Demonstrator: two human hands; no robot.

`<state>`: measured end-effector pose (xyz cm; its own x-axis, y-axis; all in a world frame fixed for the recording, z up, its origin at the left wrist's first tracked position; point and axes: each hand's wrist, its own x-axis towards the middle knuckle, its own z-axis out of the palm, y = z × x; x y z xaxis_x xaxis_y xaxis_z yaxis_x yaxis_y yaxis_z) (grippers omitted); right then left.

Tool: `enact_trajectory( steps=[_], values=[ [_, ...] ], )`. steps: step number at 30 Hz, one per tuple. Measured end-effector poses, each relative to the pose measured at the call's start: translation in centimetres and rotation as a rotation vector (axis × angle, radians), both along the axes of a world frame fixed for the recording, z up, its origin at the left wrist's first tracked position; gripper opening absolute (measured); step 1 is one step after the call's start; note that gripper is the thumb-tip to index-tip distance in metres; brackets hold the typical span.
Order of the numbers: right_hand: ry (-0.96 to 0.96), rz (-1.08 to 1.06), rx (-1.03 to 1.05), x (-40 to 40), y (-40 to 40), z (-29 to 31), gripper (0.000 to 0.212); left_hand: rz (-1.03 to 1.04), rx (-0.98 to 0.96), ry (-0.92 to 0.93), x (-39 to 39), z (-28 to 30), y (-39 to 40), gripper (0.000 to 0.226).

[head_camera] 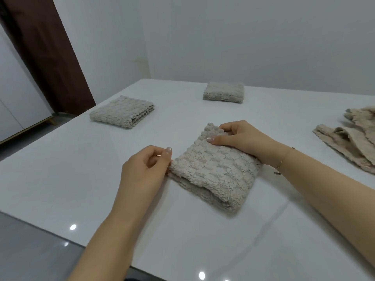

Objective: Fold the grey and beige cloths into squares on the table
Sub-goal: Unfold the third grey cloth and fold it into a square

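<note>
A beige fluffy cloth (213,171), folded into a rough square, lies on the white table (81,179) in front of me. My left hand (146,169) pinches its left corner with curled fingers. My right hand (241,138) grips the far right corner, thumb on top. Two more folded squares lie farther off: one beige-grey (121,111) at the left, one greyer (224,92) at the back middle.
A loose heap of unfolded beige cloths (353,138) lies at the table's right edge. The near table edge runs diagonally at lower left above a glossy grey floor (30,250). A white wall and a dark brown door frame (46,53) stand behind.
</note>
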<state>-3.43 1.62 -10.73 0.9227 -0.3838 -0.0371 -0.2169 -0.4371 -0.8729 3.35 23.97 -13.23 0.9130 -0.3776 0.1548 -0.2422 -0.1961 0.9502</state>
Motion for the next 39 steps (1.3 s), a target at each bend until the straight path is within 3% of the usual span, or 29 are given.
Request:
enact_trajectory(
  steps=[3, 8, 11, 14, 16, 20, 24, 33, 37, 39],
  values=[
    [-0.029, -0.021, -0.060, 0.1, 0.2, -0.2, 0.033, -0.013, 0.019, -0.040, -0.4, 0.1, 0.0, 0.015],
    [-0.048, -0.054, -0.332, 0.0, 0.5, 0.3, 0.039, -0.035, 0.116, -0.148, -0.4, -0.5, -0.1, 0.007],
    [-0.154, -0.153, -0.630, -1.5, 0.5, 1.4, 0.041, 0.001, 0.148, -0.258, -0.6, -0.4, -0.1, 0.003],
    [-0.268, -0.115, -0.761, -4.0, 0.7, 2.4, 0.034, 0.014, 0.201, -0.523, -1.3, 0.2, -0.8, 0.019],
    [-0.200, 0.013, -0.788, -5.4, 0.8, 2.3, 0.037, -0.054, 0.228, -0.643, -2.3, 1.1, -1.9, 0.034],
    [0.019, 0.210, -0.838, -6.3, 0.7, 0.3, 0.046, -0.262, 0.494, -0.628, -4.6, 1.5, -4.8, 0.057],
    [0.138, 0.310, -0.759, -6.7, 0.1, -1.5, 0.050, -0.332, 0.886, -0.611, -5.7, -0.5, -5.6, 0.071],
    [0.095, 0.326, -0.452, -7.0, -1.3, -2.6, 0.047, -0.311, 0.962, -0.598, -6.3, -0.8, -5.6, 0.105],
    [-0.056, 0.093, 0.067, -7.0, -2.1, -1.4, 0.032, -0.351, 0.980, -0.573, -6.4, -0.2, -5.6, 0.083],
    [-0.125, -0.035, 0.190, -7.1, -2.5, -0.8, 0.030, -0.399, 0.990, -0.574, -6.6, 0.3, -5.5, 0.069]
  ],
)
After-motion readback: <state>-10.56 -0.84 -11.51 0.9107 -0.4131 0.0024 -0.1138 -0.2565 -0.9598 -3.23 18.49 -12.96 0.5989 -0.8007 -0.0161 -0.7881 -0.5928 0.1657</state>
